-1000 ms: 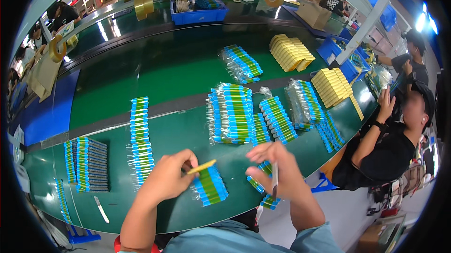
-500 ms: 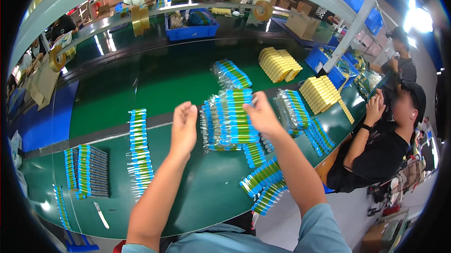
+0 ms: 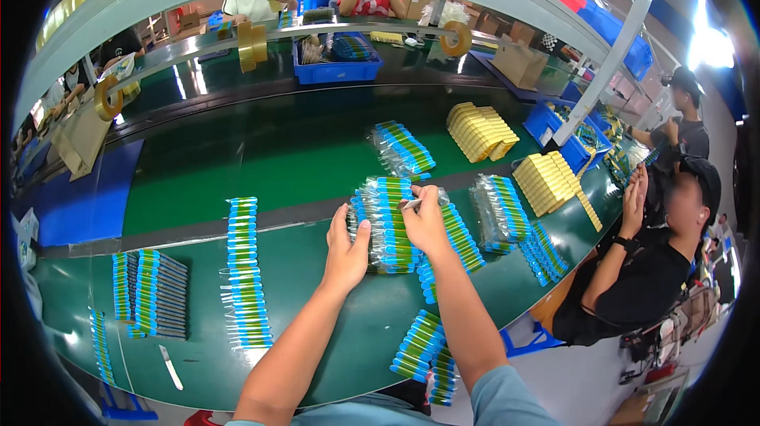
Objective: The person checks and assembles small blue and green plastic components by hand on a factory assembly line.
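Observation:
On the green table before me stands a stack of slim clear-wrapped packs [image 3: 388,240] with blue and green bands. My left hand [image 3: 346,256] rests along the stack's left side, fingers stretched and thumb apart. Over the stack's upper right, my right hand [image 3: 425,224] pinches a small flat whitish piece [image 3: 411,204] between thumb and fingers; its kind is unclear. A row of similar packs [image 3: 461,240] lies just right of the stack, partly behind my right hand. Beyond the stack is another bundle of packs [image 3: 404,147]. Near my right forearm lies a loose group of packs [image 3: 418,344].
At left are a long row of packs [image 3: 248,283], an upright block of packs [image 3: 161,295] and a white-handled knife [image 3: 170,368]. Yellow bundles [image 3: 481,133] and a blue bin [image 3: 566,129] stand at right. A metal rail holds tape rolls [image 3: 457,38]. A co-worker [image 3: 633,268] sits at right.
My left hand has come right and down onto the stack's side. My right hand has let go of the packs at the stack's top and now pinches the whitish piece. The view has shifted slightly.

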Demonstrator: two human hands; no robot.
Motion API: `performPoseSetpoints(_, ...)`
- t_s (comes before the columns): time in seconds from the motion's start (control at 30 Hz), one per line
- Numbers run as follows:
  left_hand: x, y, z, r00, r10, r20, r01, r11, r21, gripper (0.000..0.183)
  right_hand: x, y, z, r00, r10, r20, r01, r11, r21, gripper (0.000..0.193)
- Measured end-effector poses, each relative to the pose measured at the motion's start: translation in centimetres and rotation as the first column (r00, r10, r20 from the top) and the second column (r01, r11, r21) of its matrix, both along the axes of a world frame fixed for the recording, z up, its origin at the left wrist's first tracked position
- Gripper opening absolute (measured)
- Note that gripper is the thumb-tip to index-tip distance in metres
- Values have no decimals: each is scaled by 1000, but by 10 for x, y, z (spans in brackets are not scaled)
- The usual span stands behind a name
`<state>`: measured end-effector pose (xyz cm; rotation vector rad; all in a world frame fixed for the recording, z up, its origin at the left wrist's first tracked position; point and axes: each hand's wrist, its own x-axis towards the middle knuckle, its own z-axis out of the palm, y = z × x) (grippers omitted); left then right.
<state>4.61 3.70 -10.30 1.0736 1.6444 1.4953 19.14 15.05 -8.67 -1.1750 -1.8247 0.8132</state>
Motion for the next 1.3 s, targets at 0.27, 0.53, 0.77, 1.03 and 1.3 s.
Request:
performPoseSetpoints(0.27, -6, 15, -2, 987, -115, 116, 108, 992, 64, 69, -29, 2, -4, 908, 175, -381, -258, 950, -177, 26)
performPoseSetpoints(0.53, -18, 7, 19, 947, -215, 239, 190, 974, 123, 89, -30, -1, 8, 826, 220, -519, -397, 881, -257, 33)
performPoseSetpoints(0.77, -17, 9, 45, 928, -189, 321, 186, 982, 39, 98, -30, -11, 28, 854, 189, -484, -389, 850, -355, 36)
performPoseSetpoints(1.03, -21, 21, 40, 936, -275, 219, 281, 960, 2, 100, -33, -20, 31, 856, 174, -486, -412, 799, -438, 30)
performPoseSetpoints(1.3, -20, 20, 29, 942, -60, 331, 22, 993, 117, 83, -44, -15, 6, 932, 56, -357, -139, 967, -212, 74)
